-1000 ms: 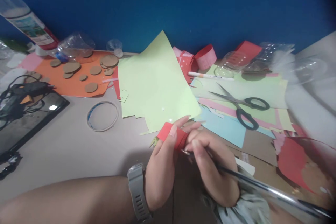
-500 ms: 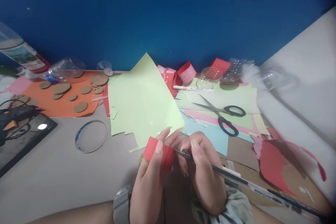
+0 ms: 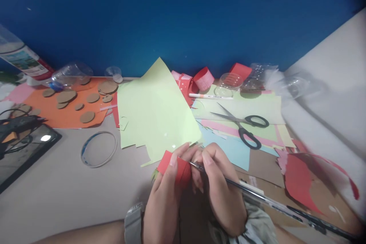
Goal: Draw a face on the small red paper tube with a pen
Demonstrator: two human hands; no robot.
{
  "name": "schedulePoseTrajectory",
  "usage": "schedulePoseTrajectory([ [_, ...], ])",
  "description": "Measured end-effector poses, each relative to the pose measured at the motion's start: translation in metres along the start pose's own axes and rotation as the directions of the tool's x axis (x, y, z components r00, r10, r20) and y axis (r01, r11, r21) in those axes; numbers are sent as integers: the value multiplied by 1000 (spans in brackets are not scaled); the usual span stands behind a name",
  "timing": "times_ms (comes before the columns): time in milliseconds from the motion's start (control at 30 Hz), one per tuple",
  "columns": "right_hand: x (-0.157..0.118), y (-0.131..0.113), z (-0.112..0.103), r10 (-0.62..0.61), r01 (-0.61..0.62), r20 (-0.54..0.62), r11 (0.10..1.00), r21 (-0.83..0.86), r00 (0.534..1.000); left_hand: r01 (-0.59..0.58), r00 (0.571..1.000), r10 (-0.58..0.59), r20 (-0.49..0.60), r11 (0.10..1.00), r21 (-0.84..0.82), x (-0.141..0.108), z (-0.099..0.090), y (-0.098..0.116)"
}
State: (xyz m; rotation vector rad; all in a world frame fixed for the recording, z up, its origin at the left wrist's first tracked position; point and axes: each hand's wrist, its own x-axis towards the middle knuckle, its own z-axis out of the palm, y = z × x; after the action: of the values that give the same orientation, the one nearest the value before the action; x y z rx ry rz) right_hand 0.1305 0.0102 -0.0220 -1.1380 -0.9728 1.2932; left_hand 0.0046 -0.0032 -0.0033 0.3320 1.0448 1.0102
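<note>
My left hand point(image 3: 167, 190) is closed around a small folded red paper piece point(image 3: 183, 173), with the thumb pressed on top. A bit of green shows at the paper's left end. My right hand point(image 3: 221, 187) grips a black pen point(image 3: 248, 190) with a clear barrel. The pen's point rests at the red paper's upper right edge; whether it is making a mark I cannot tell. A large pale green sheet point(image 3: 154, 110) lies just beyond both hands. Black-handled scissors point(image 3: 240, 124) lie half open on papers to the right.
Cardboard discs point(image 3: 93, 98) lie on an orange sheet point(image 3: 71, 116). A tape ring point(image 3: 99, 149) sits on the left of the table. Red paper rings point(image 3: 204, 79), a marker point(image 3: 211, 96) and clear plastic cups point(image 3: 230, 84) stand near the blue wall. A dark tablet point(image 3: 25, 148) is at left.
The red paper has tilted and shifted slightly right and down in my left hand. The pen's point has moved a little left along it. Everything else stays nearly still.
</note>
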Motion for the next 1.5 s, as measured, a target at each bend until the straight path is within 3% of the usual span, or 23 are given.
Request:
schedulePoseTrajectory([
  [200,-1,3,-6,-52,56,56,997,-59,997,19,1000,-20,-21,1000,-17,-1,1,1],
  [533,8,-14,5,-118,121,24,975,-188,993,46,998,-47,-51,999,-11,0,2,3],
  [800,5,-7,6,-103,102,-10,988,-117,995,17,1000,-17,-8,1000,-6,-2,7,8],
  [933,4,-6,4,-130,133,30,984,-123,991,10,998,-9,-60,1000,5,-3,6,6],
  [1133,4,-7,2,-105,105,5,985,-139,994,-7,1000,8,26,999,-39,-2,7,6],
  [1267,3,-5,-1,-143,152,62,975,-163,988,-12,1000,12,-18,1000,2,0,5,4],
  [1500,3,-4,-1,-133,139,42,974,-177,990,-23,999,24,24,998,-53,0,6,3],
])
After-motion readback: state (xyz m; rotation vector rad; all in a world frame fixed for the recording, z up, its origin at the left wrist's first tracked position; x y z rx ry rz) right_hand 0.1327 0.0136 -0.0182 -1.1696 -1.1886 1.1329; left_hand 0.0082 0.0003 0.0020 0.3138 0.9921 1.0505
